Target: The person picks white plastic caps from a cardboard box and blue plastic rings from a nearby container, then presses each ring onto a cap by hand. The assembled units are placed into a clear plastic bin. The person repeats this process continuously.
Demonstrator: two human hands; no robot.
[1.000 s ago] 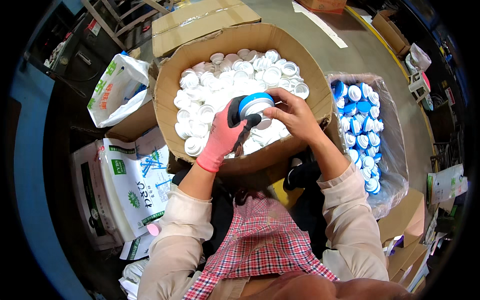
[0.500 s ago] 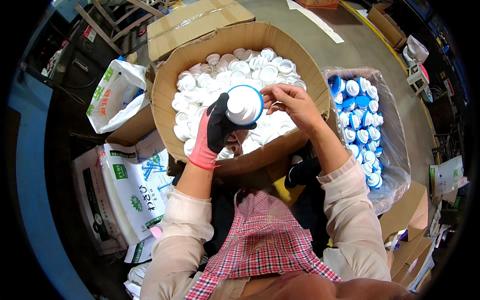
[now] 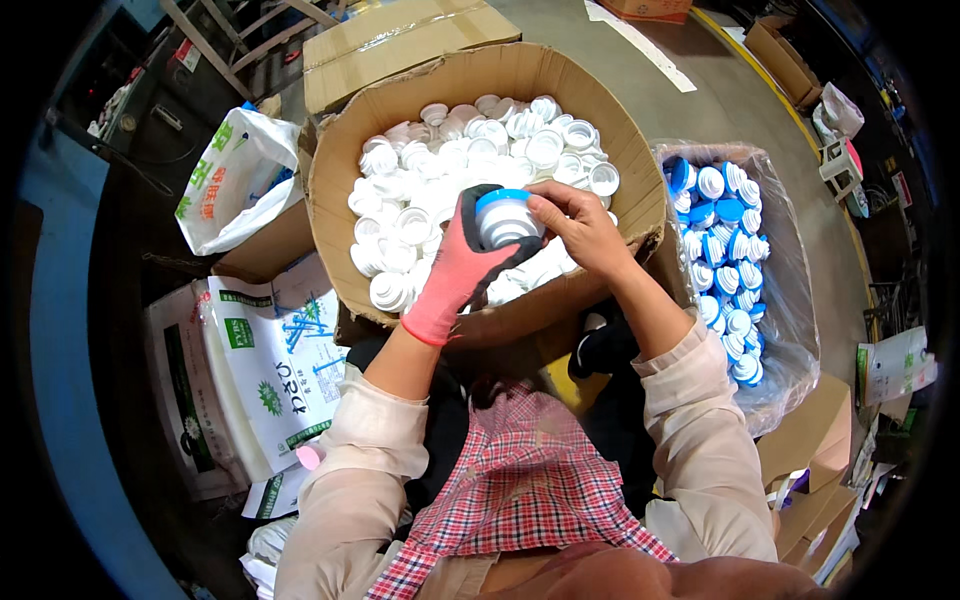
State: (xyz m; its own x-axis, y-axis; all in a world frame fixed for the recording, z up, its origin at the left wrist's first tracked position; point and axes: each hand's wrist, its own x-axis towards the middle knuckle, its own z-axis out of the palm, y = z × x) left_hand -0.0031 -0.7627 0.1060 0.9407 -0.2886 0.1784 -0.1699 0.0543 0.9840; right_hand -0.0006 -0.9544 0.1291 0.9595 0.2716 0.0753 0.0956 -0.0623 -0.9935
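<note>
My left hand (image 3: pixel 458 268), in a pink glove with black fingers, is closed around a stepped white plastic cap with a blue rim (image 3: pixel 503 226). The blue rim points away from me and the white steps face toward me. My bare right hand (image 3: pixel 592 232) pinches the right side of that cap at its rim with thumb and fingers. Both hands are over a large open carton (image 3: pixel 590 90) heaped with loose white stepped caps (image 3: pixel 405 228). To the right, a clear plastic bag (image 3: pixel 790 345) lines a container full of white caps with blue rims (image 3: pixel 728 275).
A closed carton (image 3: pixel 410 42) stands behind the open one. On the left are a white carrier bag (image 3: pixel 225 190) and printed white sacks (image 3: pixel 255 400) with thin blue strips on top. An open cardboard box (image 3: pixel 815 440) stands at the lower right.
The blue-rimmed cap has tilted, its rim turning up and away. My left hand has rotated beneath it, and my right fingers have closed onto its side.
</note>
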